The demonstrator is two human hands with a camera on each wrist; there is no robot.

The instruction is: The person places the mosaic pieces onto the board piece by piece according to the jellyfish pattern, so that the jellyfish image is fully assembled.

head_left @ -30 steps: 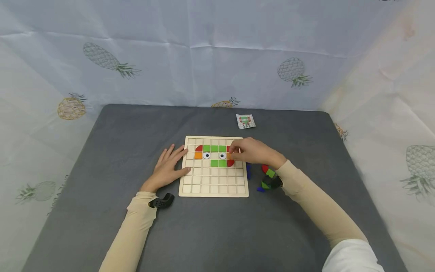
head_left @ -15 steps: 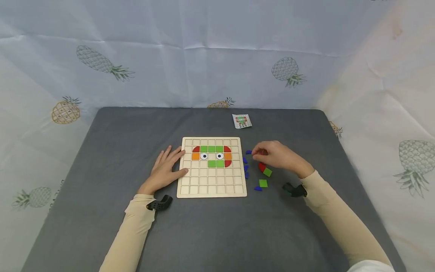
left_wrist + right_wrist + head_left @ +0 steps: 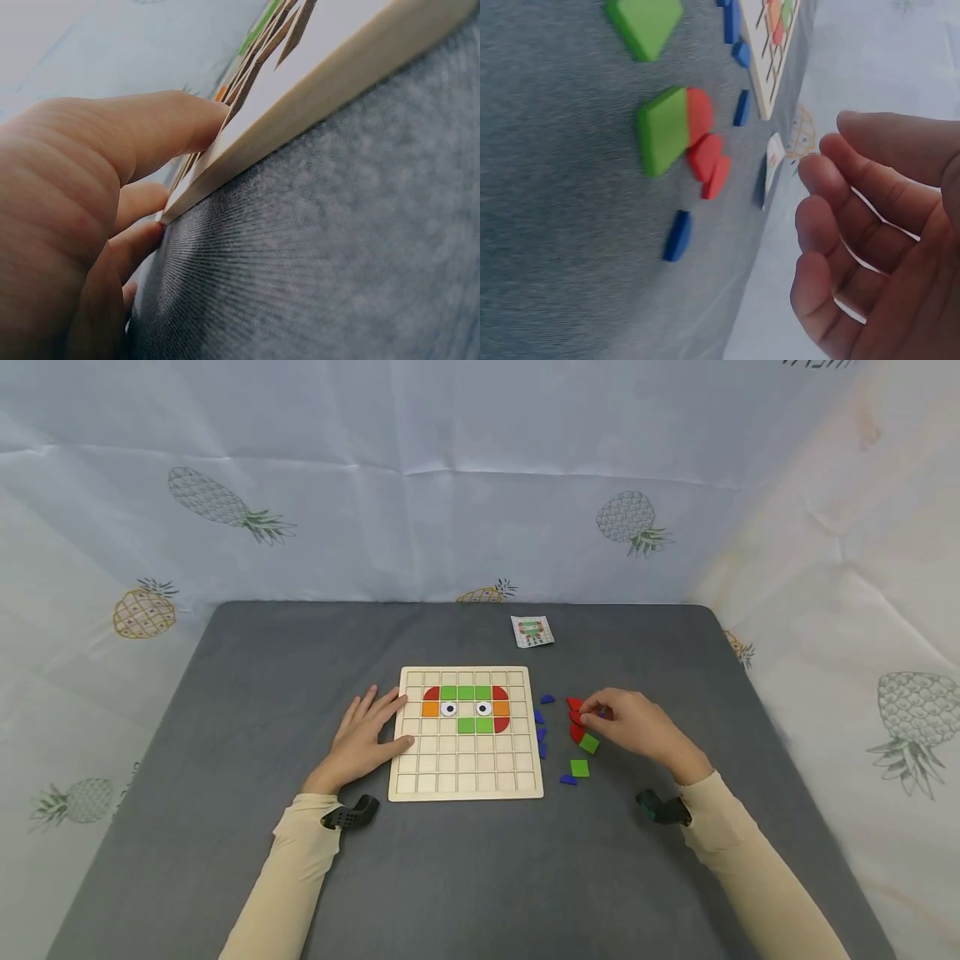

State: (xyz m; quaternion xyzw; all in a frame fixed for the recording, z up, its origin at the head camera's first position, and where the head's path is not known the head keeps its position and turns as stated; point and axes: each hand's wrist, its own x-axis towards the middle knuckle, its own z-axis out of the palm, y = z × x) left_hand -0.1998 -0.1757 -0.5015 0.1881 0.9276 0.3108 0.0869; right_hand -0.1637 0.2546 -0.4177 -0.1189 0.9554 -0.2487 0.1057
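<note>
A pale wooden grid board (image 3: 465, 785) lies on the table, holding green, red and orange tiles and two eye tiles near its far side. My left hand (image 3: 360, 750) rests along its left edge, fingers spread. In the left wrist view the thumb (image 3: 191, 120) touches the board's top. My right hand (image 3: 637, 725) is over the loose pieces right of the board, fingers loosely bent. No piece shows between its fingertips in the right wrist view. Near it are several red rounded pieces (image 3: 705, 156), touching a green tile (image 3: 664, 131); a blue piece (image 3: 678, 236) lies apart.
Several blue pieces (image 3: 541, 735) lie along the board's right edge. Another green square tile (image 3: 579, 768) lies nearer the front beside a blue piece (image 3: 568, 780). Behind the board is a small printed card (image 3: 532, 632). A pineapple-patterned cloth (image 3: 420, 527) hangs beyond the table.
My right hand has moved from the board's right side over to the loose pieces, uncovering an orange tile and a red one on the board. The left hand has stayed at the board's edge.
</note>
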